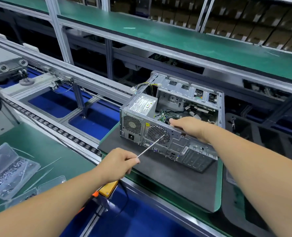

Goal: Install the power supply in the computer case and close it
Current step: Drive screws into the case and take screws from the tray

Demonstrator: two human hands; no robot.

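Grey metal computer case [189, 147] lies on its side, open face up, on a dark grey mat [159, 175] right of frame centre; side panel off, none in view. Boxy grey power supply with white label [141, 108] sits in the case's left end, its honeycomb vent and mains socket facing lower left, label up, its bundle of coloured wires [144, 86] trailing toward upper centre. Case's long axis runs from centre-left down to lower right; rear panel faces the viewer. Left hand [119, 161] pinches a thin silver screwdriver shaft [150, 146], its tip over the round fan grille [157, 134]; handle hidden. Right hand [188, 126] grips the case's upper rear edge, fingers curled over it. Risks, as I judge: the tip sits on the grille rather than a screw hole, so it could slip through the mesh; any screw on it could drop inside; loose wires may snag when closing. Clear plastic tray of small screws [8, 170] at lower left.
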